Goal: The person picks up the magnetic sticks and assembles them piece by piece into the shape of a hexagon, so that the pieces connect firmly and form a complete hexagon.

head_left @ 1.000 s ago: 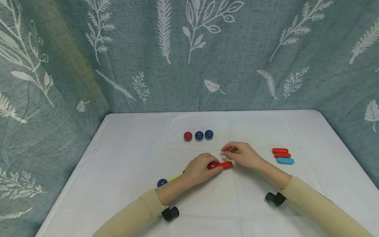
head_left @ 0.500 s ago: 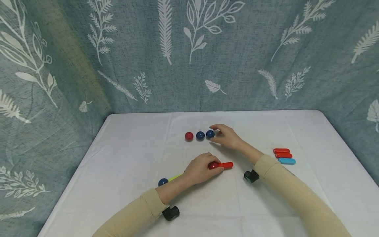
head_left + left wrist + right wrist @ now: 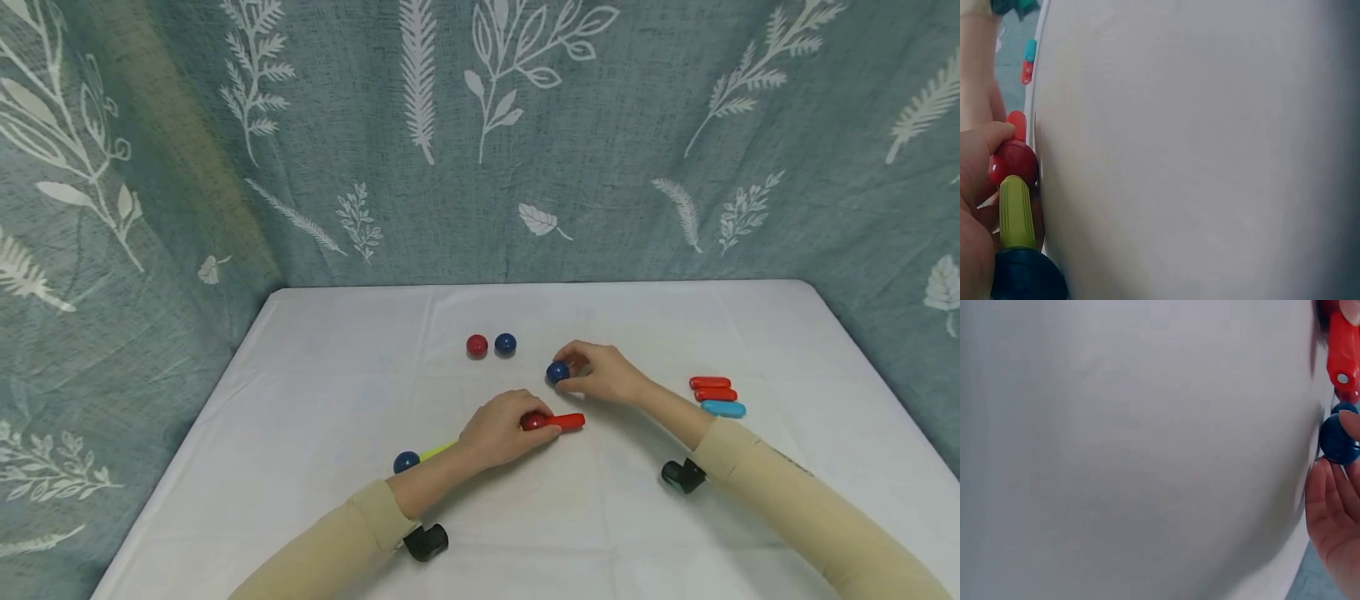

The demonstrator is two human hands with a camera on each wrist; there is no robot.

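My left hand (image 3: 498,429) grips a joined chain of balls and rods at its red ball (image 3: 533,421). From that ball a red rod (image 3: 567,422) sticks out to the right; its free end shows a silvery dot in the right wrist view. The left wrist view shows a yellow-green rod (image 3: 1016,212) between the red ball and a blue ball (image 3: 1029,278). Past my wrist, another yellow-green rod (image 3: 437,451) meets a blue end ball (image 3: 407,462). My right hand (image 3: 606,373) pinches a loose blue ball (image 3: 557,372), above and left of the red rod's tip.
At the back of the white-covered table (image 3: 337,358) lie a red ball (image 3: 477,346) and a blue ball (image 3: 506,344) side by side. Two red rods (image 3: 712,388) and a light blue rod (image 3: 723,409) lie at the right. A patterned curtain (image 3: 450,208) hangs behind.
My right hand reached to the back row, took hold of its rightmost blue ball and brought it forward and right. The left hand keeps its grip on the chain, almost still.
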